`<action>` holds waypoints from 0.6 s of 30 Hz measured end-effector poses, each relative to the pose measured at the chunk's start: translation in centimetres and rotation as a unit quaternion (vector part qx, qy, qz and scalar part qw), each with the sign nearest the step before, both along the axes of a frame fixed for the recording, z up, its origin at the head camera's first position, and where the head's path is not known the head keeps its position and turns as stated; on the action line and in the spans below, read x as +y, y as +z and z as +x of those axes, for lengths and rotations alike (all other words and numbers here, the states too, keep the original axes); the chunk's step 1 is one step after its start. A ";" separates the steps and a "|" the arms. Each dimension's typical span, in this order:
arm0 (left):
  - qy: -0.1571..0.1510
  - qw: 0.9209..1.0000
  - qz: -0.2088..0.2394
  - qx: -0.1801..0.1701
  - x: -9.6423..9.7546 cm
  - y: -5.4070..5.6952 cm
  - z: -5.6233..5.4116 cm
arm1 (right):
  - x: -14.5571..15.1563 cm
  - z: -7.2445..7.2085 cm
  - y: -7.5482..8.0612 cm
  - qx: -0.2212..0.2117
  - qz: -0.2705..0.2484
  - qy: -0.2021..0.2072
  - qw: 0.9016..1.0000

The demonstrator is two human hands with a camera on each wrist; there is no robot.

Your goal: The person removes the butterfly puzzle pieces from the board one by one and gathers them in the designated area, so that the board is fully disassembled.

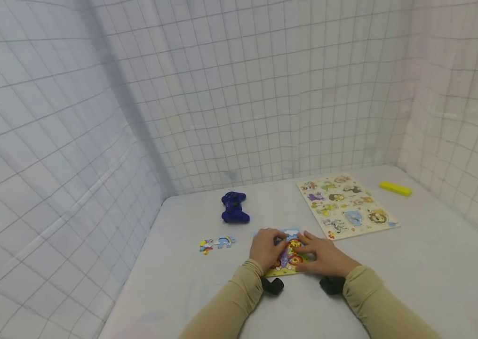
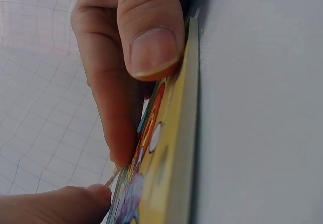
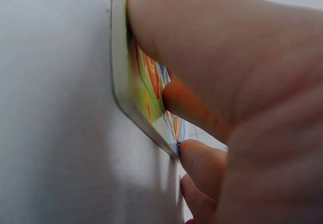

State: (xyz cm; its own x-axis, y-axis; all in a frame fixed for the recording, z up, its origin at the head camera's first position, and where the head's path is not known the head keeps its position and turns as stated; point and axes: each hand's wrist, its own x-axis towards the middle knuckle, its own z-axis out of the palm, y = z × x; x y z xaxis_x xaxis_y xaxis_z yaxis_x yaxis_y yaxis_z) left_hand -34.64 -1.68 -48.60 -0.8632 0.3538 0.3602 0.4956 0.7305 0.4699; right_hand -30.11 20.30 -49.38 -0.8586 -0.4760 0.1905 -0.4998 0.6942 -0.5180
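A small jigsaw puzzle board point(image 1: 282, 271) with a bright cartoon picture lies between both hands. My left hand point(image 1: 266, 248) is over its left side, thumb and fingers bent together. At the left thumb tip point(image 2: 102, 191), in the left wrist view, a thin puzzle piece point(image 2: 113, 176) shows edge-on, tilted up from the board. My right hand point(image 1: 325, 256) spreads across the right side, its thumb by the near edge. In the right wrist view its fingers point(image 3: 194, 108) reach onto the picture. The left hand's other fingertips are hidden.
Two loose jigsaw pieces point(image 1: 224, 242) lie left of the board. Farther back is a dark blue game controller point(image 1: 234, 207). A large animal peg puzzle point(image 1: 319, 219) lies at back right, with a yellow bar point(image 1: 395, 188) beyond it. Grid-patterned sheets point(image 1: 230, 94) enclose the white table.
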 end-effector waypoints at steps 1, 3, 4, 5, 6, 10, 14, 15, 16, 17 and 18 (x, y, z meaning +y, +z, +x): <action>0.003 1.000 -0.003 0.003 0.1 0.0 0.0 | 0.0 0.0 0.0 -0.003 0.000 0.000 1.000; 0.010 1.000 -0.007 0.008 0.1 0.0 -0.1 | 0.0 0.0 0.0 -0.005 -0.005 0.001 1.000; 0.013 1.000 -0.008 0.010 0.1 0.0 -0.1 | 0.0 -0.1 0.0 -0.006 -0.007 0.001 1.000; 0.014 1.000 -0.009 0.011 0.0 0.0 0.0 | 0.1 -0.1 0.0 -0.007 -0.010 0.001 1.000; 0.016 1.000 -0.009 0.012 -0.1 0.1 0.0 | 0.1 -0.1 0.0 -0.007 -0.011 0.001 1.000; 0.027 0.999 0.010 0.024 -1.9 0.4 0.1 | -0.2 -0.1 0.0 -0.007 -0.015 0.006 1.000; 0.035 0.997 0.057 0.049 -5.2 0.6 -0.4 | -0.2 -0.1 0.0 -0.009 -0.009 -0.002 1.000; 0.040 0.995 0.069 0.054 -6.2 0.6 -0.6 | -0.1 -0.1 0.0 -0.010 -0.009 -0.004 1.000; 0.049 0.994 0.078 0.062 -7.2 0.6 -0.8 | -0.1 -0.1 0.0 -0.012 -0.008 -0.006 1.000; 0.061 0.992 0.090 0.066 -8.3 0.6 -0.8 | 0.0 -0.1 0.0 -0.014 -0.008 -0.006 1.000; 0.075 0.990 0.102 0.067 -9.3 0.6 -0.9 | 0.0 -0.1 0.0 -0.017 -0.011 -0.005 1.000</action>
